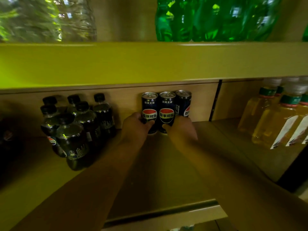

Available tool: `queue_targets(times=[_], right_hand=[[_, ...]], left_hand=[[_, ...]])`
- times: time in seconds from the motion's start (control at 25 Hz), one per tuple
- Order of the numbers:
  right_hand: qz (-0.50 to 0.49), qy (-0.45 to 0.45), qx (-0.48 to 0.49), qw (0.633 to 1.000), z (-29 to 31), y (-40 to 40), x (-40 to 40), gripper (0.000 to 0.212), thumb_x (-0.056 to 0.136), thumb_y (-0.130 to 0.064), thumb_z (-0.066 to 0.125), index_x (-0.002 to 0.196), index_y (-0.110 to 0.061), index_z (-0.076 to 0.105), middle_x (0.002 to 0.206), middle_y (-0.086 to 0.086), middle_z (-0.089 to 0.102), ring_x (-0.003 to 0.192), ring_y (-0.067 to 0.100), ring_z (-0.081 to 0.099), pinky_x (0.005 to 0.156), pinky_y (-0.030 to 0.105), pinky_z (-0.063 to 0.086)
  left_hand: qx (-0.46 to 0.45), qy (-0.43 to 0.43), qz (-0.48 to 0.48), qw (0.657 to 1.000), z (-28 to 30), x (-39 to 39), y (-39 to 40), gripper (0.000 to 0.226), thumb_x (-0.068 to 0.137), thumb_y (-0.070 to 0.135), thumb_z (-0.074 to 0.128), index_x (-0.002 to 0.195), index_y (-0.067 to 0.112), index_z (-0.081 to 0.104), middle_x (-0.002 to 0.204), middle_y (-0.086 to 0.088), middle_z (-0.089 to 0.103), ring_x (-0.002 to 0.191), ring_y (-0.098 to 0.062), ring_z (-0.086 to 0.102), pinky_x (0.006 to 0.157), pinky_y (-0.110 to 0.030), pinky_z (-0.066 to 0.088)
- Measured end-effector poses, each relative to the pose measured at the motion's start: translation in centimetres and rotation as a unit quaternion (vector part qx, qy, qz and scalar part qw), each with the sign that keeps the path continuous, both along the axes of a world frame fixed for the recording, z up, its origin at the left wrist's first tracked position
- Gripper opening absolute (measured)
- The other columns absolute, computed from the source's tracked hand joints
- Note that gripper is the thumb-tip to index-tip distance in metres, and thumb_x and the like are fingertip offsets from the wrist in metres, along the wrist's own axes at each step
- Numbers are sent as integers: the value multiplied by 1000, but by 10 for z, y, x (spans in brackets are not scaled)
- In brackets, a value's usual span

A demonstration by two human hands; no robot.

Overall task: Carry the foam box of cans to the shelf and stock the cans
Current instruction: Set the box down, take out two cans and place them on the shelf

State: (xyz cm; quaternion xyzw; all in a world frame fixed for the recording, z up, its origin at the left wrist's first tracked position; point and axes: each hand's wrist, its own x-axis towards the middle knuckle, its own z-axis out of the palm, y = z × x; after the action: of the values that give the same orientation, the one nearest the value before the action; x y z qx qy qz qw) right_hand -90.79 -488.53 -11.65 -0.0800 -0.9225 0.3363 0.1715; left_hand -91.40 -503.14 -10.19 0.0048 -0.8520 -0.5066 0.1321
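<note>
Three dark blue cola cans stand upright in a row against the back wall of the wooden shelf (160, 164). My left hand (135, 126) grips the left can (149, 107) low on its body. My right hand (182, 128) grips the middle can (167, 107) the same way. The right can (184, 104) stands a little further back, touching the middle can, and no hand holds it. Both forearms reach in from below over the shelf board. The foam box is out of view.
Several small dark cola bottles (73, 129) stand on the shelf to the left of the cans. Yellow drink bottles (276, 117) fill the compartment to the right, past a divider (215, 100). The shelf above carries clear bottles (48, 19) and green bottles (216, 19).
</note>
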Motion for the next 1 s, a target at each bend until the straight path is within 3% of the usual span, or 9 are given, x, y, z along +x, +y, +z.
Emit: queue_targets(times=[0.2, 0.32, 0.4, 0.48, 0.6, 0.68, 0.8, 1.0], right_hand=[[19, -38, 57, 997, 6, 4, -1, 31, 94, -28, 62, 117, -8, 63, 115, 11, 66, 103, 27, 63, 78, 32, 47], [39, -21, 129, 991, 9, 13, 14, 35, 96, -37, 54, 119, -12, 62, 117, 9, 66, 104, 26, 63, 82, 34, 51], [68, -10, 191, 979, 11, 21, 31, 41, 96, -45, 49, 124, -16, 59, 120, 7, 64, 107, 26, 61, 86, 40, 54], [127, -26, 254, 958, 16, 28, 51, 52, 95, -51, 47, 136, -19, 50, 134, 6, 56, 121, 28, 54, 95, 43, 50], [170, -51, 314, 933, 28, 35, 93, 72, 94, -59, 45, 154, -21, 28, 161, 5, 23, 147, 29, 22, 115, 46, 28], [176, -53, 314, 931, 33, 38, 123, 77, 94, -61, 43, 156, -22, 21, 164, 4, 14, 150, 26, 13, 118, 45, 22], [178, -59, 302, 935, 40, 42, 173, 78, 92, -64, 40, 156, -25, 19, 164, 2, 14, 149, 26, 16, 117, 47, 25], [172, -49, 323, 929, 46, 49, 256, 77, 93, -66, 35, 156, -26, 18, 164, -1, 12, 148, 27, 19, 116, 47, 25]], left_hand=[[-26, 4, -14, 1000, -2, 12, -2, 47, 89, 26, 71, 129, 5, 55, 129, -9, 63, 113, -24, 62, 79, -21, 45], [-136, 2, -39, 990, -1, 23, -10, 52, 91, 37, 66, 135, 14, 51, 130, -4, 62, 115, -25, 61, 89, -29, 48], [-249, -24, -85, 964, 2, 35, -17, 55, 90, 57, 52, 137, 29, 48, 129, 2, 63, 114, -23, 61, 95, -39, 51], [-386, -44, -111, 915, 9, 57, -19, 50, 93, 61, 39, 137, 37, 45, 139, 2, 56, 125, -25, 53, 104, -43, 44], [-515, -8, -83, 853, 18, 101, -23, 64, 96, 60, 34, 153, 31, 28, 160, 0, 28, 147, -25, 24, 118, -40, 24], [-525, 15, -61, 849, 24, 132, -27, 70, 93, 66, 33, 153, 32, 27, 160, -2, 28, 146, -26, 26, 116, -41, 27], [-518, 20, -47, 854, 32, 180, -30, 70, 89, 69, 31, 150, 34, 33, 158, -2, 33, 144, -24, 32, 115, -42, 30], [-536, 39, -17, 843, 29, 256, -28, 68, 91, 68, 33, 151, 36, 31, 161, -1, 27, 147, -23, 25, 117, -44, 25]])
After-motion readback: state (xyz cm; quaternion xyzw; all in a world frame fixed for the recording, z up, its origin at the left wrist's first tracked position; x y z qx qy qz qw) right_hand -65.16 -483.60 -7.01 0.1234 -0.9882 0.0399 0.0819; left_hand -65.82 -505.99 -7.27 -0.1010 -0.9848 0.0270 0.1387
